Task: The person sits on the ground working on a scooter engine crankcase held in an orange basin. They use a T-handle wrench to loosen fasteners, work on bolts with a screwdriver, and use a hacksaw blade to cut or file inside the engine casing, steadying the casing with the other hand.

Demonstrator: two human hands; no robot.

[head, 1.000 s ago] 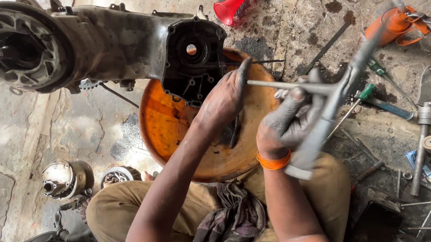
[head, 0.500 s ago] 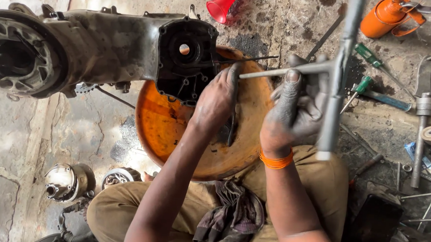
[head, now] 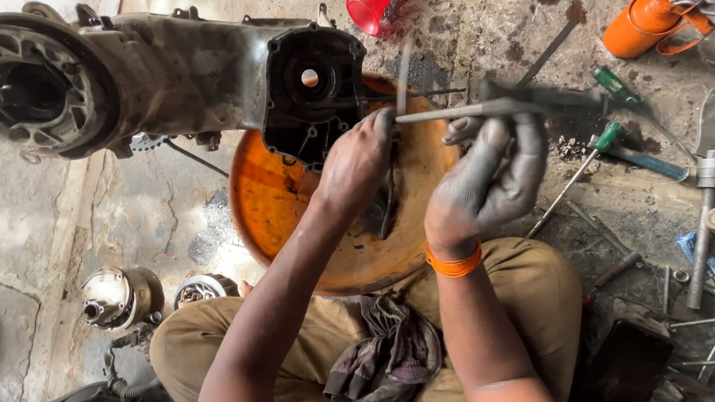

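The work in hand appears to be the fitting or loosening of a fastener on the open end of the engine casing [head: 178, 81], which lies on its side on the concrete floor [head: 156, 208], its dark open cover face [head: 310, 94] resting over the rim of an orange metal basin [head: 293, 198]. The left hand [head: 357, 165] is closed, fingers curled, just beside the lower right edge of the cover face; what it pinches is hidden beneath the fingers. The right hand [head: 487, 178], soiled grey and with an orange band at the wrist, is wrapped round the handle of a T-handle wrench [head: 490, 109]. The wrench is motion-blurred; its shaft runs roughly level, tip towards the left hand. Whether the tip is seated on a fastener cannot be determined. The next move probably requires aligning the wrench tip squarely with the fastener while the left hand steadies the part. Both forearms extend forward from the lap, elbows bent, wrists over the basin. Screwdrivers [head: 620, 88], a hammer [head: 708, 184] and an orange oil can [head: 646, 25] lie on the floor to the right, well apart.
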